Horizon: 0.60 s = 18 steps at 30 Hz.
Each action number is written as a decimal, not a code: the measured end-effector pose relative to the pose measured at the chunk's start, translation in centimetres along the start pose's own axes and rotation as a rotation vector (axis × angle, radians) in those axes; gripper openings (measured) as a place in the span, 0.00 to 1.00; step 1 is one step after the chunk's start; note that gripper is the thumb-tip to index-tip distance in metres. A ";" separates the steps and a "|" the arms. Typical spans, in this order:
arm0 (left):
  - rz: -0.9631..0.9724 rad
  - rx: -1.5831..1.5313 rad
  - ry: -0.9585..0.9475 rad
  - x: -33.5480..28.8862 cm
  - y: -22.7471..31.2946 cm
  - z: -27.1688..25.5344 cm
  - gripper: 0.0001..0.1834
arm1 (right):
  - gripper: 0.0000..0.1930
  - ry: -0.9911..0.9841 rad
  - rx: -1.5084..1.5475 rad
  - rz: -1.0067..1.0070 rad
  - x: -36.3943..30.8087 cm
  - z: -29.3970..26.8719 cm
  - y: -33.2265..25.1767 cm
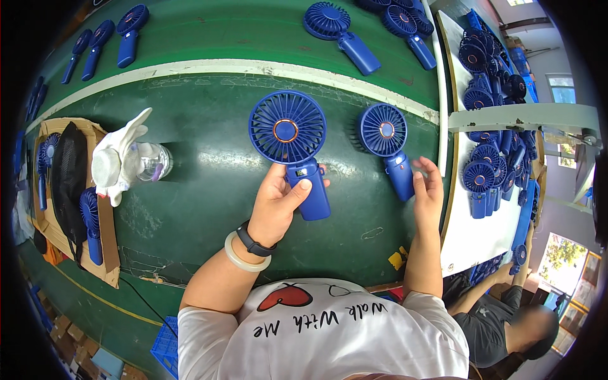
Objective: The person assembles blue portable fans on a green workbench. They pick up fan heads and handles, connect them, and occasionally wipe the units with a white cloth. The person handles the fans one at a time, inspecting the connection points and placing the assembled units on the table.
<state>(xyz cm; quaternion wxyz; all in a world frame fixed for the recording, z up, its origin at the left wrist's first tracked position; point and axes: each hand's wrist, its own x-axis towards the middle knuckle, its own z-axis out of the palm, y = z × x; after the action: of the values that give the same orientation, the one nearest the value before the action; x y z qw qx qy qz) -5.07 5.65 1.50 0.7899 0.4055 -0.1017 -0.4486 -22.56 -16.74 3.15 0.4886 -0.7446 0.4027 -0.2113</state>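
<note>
My left hand (283, 197) is closed around the handle of a blue handheld fan (287, 129), its round grille facing up. My thumb presses on the handle beside a small lit display. To the right, a second blue handheld fan (384, 129) lies on the green work surface (209, 234), its handle slanting down toward me. Beside that handle is my right hand (429, 185), fingers apart and slightly curled, holding nothing. Whether a fingertip touches the handle, I cannot tell.
At left stand a clear bottle with a white glove over it (120, 161) and a cardboard box (109, 244) holding fans and a black mesh pouch. Several fans (327, 22) lie on the green strip (234, 38) beyond a pale rail. Many more crowd the white table (472, 237) at right, where another person (491, 329) works.
</note>
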 end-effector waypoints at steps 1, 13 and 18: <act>0.004 0.001 0.011 0.0 -0.1 0.0 0.22 | 0.19 0.017 -0.141 -0.141 0.0 0.6 0.1; 0.056 0.017 -0.055 0.0 -0.4 -0.3 0.24 | 0.25 -0.621 0.944 0.092 2.4 5.6 -3.6; 0.023 0.000 0.009 0.2 0.0 -0.1 0.25 | 0.24 -0.679 1.245 0.219 3.3 10.3 -4.4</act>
<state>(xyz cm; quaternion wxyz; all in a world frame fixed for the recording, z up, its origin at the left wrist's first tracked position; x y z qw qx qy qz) -4.88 5.53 1.37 0.7954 0.4065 -0.1025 -0.4377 -11.58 -12.79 2.32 0.9393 -0.3078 0.1057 -0.1083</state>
